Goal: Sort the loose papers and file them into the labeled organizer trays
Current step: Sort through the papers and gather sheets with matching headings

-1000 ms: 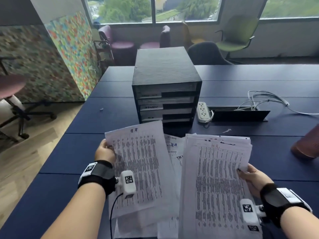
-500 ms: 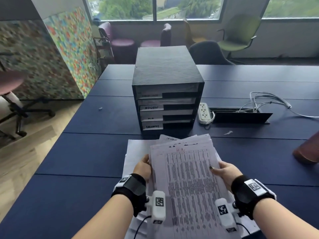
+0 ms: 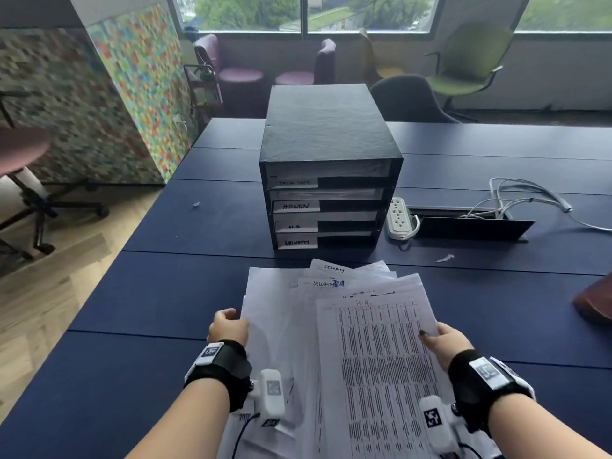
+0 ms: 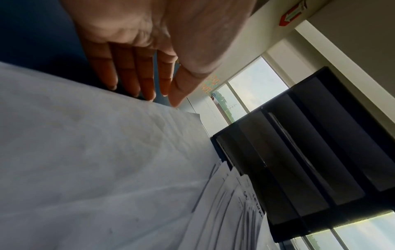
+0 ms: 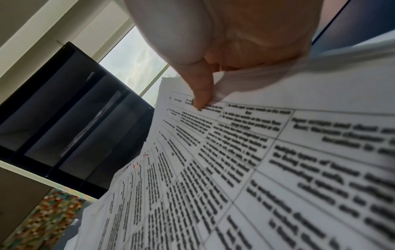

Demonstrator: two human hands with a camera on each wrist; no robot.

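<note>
- White sheets form the paper stack [image 3: 347,342], fanned on the dark blue table [image 3: 116,376] just before the organizer [image 3: 328,167]; its near end is cut off by the frame, and the printed table is too blurred to read, though "H.R." in red tops it.
- The right hand [image 3: 445,339] pinches the stack's right edge, thumb [image 5: 202,89] on top; its other fingers are hidden beneath.
- The left hand [image 3: 228,327] lies at the stack's left edge, fingers [image 4: 128,74] straight and pressed together, tips at the paper.
- Half a second ago the left hand sat nearer the stack's middle; the sheets now fan wider.
- Beyond, the organizer's tray labels read "ADMIN", "H.R."; the top is illegible.
</note>
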